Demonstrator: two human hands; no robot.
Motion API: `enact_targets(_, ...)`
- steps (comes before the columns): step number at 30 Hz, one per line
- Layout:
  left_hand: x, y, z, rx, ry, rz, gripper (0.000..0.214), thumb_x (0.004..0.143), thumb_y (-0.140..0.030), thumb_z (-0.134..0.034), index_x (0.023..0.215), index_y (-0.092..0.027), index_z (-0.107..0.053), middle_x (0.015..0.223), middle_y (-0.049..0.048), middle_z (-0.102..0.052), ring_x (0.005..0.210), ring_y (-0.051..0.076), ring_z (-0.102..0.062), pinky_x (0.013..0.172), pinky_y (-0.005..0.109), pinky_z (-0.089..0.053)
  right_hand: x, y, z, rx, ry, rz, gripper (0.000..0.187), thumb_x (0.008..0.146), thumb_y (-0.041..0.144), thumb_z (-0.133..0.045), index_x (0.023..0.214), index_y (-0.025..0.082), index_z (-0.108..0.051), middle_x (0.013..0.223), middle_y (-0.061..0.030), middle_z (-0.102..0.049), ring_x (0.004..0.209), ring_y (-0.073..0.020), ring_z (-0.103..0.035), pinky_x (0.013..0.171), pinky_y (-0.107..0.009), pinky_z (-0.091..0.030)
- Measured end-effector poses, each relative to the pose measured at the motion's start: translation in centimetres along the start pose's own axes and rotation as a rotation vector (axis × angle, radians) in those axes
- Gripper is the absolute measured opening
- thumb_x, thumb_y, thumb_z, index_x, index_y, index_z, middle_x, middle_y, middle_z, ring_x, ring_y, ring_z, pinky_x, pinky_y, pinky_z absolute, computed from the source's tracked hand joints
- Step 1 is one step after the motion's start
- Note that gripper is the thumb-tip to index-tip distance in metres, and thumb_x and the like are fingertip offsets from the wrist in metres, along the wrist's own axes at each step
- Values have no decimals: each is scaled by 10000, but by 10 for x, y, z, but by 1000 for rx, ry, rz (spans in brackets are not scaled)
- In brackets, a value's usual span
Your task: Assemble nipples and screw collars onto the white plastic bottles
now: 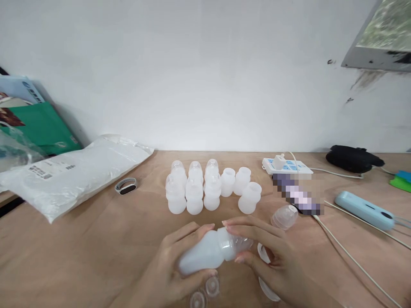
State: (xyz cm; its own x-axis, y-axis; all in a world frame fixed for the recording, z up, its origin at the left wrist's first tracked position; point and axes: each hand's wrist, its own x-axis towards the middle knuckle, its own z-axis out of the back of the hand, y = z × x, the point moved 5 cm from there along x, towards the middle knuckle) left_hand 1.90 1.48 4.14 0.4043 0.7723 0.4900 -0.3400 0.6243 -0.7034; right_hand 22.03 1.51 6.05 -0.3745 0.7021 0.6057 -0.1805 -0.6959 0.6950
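Observation:
My left hand [167,273] is wrapped round the body of a white translucent bottle [205,254] that lies tilted, neck toward the right. My right hand [272,261] pinches the clear cap end [239,244] of that same bottle with thumb and fingers. Behind the hands stands a cluster of several like bottles [192,188], some capped with clear domes, others open at the neck [248,197]. A loose clear cap [284,217] lies just right of my right hand's fingers. Small clear pieces [205,293] lie under my left hand.
A white plastic bag [77,171] lies at the left, with a dark wristband [126,186] beside it. A power strip [285,166], cables [349,256], a blue device [364,209] and a black object [351,158] occupy the right. White flat lids [265,256] lie under my right hand.

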Motion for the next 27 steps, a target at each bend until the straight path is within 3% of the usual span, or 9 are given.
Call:
enact_targets(5, 0, 7, -18, -181, 74, 145, 467, 851, -432, -765, 1285, -288, -671, 990, 35, -694, 811, 213, -661, 698, 278, -557, -8, -19, -6, 94, -18, -241, 476, 858, 374, -784, 1304, 340, -620, 1181, -58, -753, 1090, -256, -705, 919, -391, -577)
enact_targets(7, -2, 13, -24, -246, 89, 181, 559, 836, -526, -758, 1331, -288, -654, 1004, 43, -683, 836, 224, -653, 742, 306, -555, -10, -22, -8, 188, -5, -332, 570, 813, 454, -810, 1314, 314, -577, 1168, -68, -748, 1070, -259, -706, 897, -393, -577)
enact_targets(9, -4, 18, -23, -288, 71, 171, 683, 809, -612, -747, 1410, -327, -590, 1120, 61, -680, 966, 269, -653, 843, 360, -548, -9, -22, -6, 231, -27, -356, 543, 807, 472, -810, 1259, 303, -560, 1157, -62, -739, 1057, -249, -705, 868, -372, -580)
enact_targets(13, -8, 27, -11, -285, -33, 125, 627, 913, -618, -614, 1485, -401, -475, 1347, 59, -630, 1248, 318, -546, 1079, 461, -418, 6, -17, 18, -17, -136, -282, 333, 878, 389, -738, 1153, 291, -577, 1104, -46, -730, 1026, -240, -698, 848, -365, -565)
enact_targets(18, -9, 36, 1, -218, -187, 206, 429, 1026, -512, -474, 1416, -339, -518, 1280, 65, -643, 1196, 270, -554, 1086, 432, -400, 41, -18, 42, -567, -138, -127, 322, 864, 368, -713, 1144, 245, -612, 1097, -77, -694, 944, -266, -675, 815, -406, -542)
enact_targets(23, -8, 32, -2, -159, -174, 191, 353, 1045, -478, -440, 1333, -300, -539, 1193, 69, -641, 1145, 257, -555, 1056, 411, -411, 67, -38, 28, -827, -41, -27, 340, 883, 325, -679, 1182, 208, -566, 1098, -104, -713, 956, -293, -678, 843, -440, -516)
enact_targets(27, -7, 30, -2, -142, -135, 185, 316, 1053, -459, -421, 1291, -291, -544, 1174, 63, -639, 1124, 249, -548, 1032, 393, -407, 76, -51, 17, -892, -37, -3, 266, 914, 348, -648, 1122, 189, -601, 1019, -118, -734, 954, -326, -681, 885, -489, -455)
